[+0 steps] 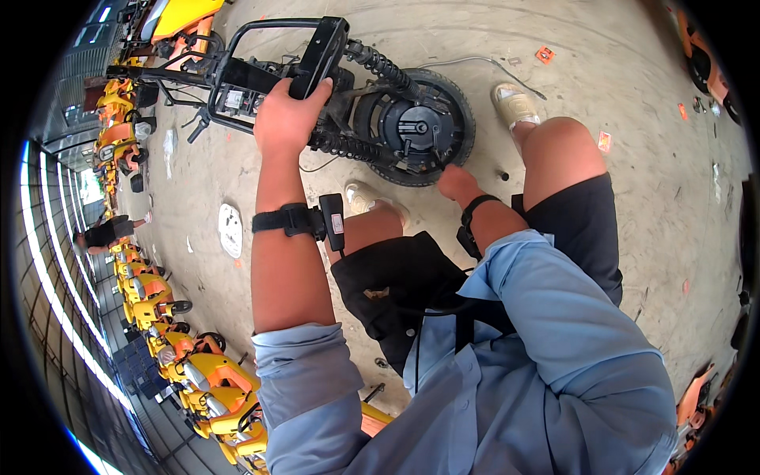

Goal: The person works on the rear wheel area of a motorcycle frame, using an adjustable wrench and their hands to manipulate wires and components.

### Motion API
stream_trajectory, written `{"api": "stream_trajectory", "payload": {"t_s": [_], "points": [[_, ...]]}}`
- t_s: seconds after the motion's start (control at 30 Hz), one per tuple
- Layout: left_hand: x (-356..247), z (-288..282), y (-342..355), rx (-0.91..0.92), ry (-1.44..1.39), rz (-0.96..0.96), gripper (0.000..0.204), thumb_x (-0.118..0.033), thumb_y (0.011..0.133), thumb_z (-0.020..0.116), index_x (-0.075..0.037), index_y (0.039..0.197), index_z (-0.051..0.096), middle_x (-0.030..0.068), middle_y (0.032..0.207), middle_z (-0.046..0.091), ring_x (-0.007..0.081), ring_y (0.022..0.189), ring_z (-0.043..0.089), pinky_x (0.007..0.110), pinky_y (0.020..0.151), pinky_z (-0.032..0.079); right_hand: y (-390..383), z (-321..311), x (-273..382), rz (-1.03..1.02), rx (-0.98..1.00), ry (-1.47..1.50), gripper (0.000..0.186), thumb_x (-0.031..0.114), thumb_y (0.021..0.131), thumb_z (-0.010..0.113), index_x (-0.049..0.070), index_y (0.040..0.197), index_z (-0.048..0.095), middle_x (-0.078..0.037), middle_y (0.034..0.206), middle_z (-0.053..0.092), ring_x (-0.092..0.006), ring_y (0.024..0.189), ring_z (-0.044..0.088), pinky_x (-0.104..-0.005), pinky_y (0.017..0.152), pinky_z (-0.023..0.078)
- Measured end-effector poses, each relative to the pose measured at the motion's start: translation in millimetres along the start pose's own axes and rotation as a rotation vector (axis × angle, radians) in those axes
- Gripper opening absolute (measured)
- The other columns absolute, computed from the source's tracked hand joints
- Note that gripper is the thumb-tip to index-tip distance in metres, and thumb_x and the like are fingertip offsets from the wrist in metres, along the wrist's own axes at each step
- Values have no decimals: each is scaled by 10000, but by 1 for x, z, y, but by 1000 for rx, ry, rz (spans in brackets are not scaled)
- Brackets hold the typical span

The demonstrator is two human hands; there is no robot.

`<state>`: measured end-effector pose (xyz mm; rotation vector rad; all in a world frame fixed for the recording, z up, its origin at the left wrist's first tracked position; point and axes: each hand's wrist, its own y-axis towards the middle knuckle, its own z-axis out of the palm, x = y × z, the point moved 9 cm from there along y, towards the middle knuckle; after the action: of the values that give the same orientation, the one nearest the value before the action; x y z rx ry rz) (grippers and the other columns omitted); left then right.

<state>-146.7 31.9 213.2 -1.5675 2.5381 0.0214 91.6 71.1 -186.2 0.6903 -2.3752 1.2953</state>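
Note:
A stripped black scooter frame (237, 75) lies on its side on the concrete floor, with a rear wheel and hub motor (419, 127) and coil shock absorbers (380, 67). My left hand (286, 115) grips the black rear rack bar (321, 55) of the frame. My right hand (457, 182) reaches down to the lower edge of the wheel's tyre, fingers closed near it; whether it holds anything is hidden. I crouch over the wheel in black shorts and a blue shirt.
A row of yellow and orange scooters (198, 372) lines the left side, with a person (103, 233) crouched among them. A white flat part (230, 229) lies on the floor. A loose cable (475, 62) and small orange scraps (545, 54) lie beyond the wheel.

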Motion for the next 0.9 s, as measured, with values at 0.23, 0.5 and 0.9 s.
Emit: {"api": "stream_trajectory", "payload": {"t_s": [0.23, 0.5, 0.9], "points": [[0, 1, 1, -51, -34, 26, 699, -652, 730, 715, -77, 1127, 729, 138, 997, 753, 307, 984, 716, 405, 864, 540, 8, 1, -25, 113, -253, 292, 370, 300, 976, 502, -37, 1059, 629, -237, 942, 714, -389, 849, 701, -455, 785, 547], [-14, 3, 2, -84, -51, 69, 681, -647, 727, 716, -75, 1096, 741, 128, 960, 757, 299, 954, 721, 392, 848, 540, 53, 23, -42, -42, -35, 207, 498, 321, 1038, 466, -31, 739, 652, -180, 643, 671, -325, 536, 649, -446, 564, 503], [-4, 4, 2, -77, -64, 58, 683, -645, 721, 724, -68, 1085, 742, 126, 931, 756, 298, 922, 725, 391, 823, 544, 46, 28, -21, 296, 180, 945, 338, 122, 925, 459, -17, 668, 629, -164, 611, 594, -257, 441, 531, -414, 401, 348]]}}
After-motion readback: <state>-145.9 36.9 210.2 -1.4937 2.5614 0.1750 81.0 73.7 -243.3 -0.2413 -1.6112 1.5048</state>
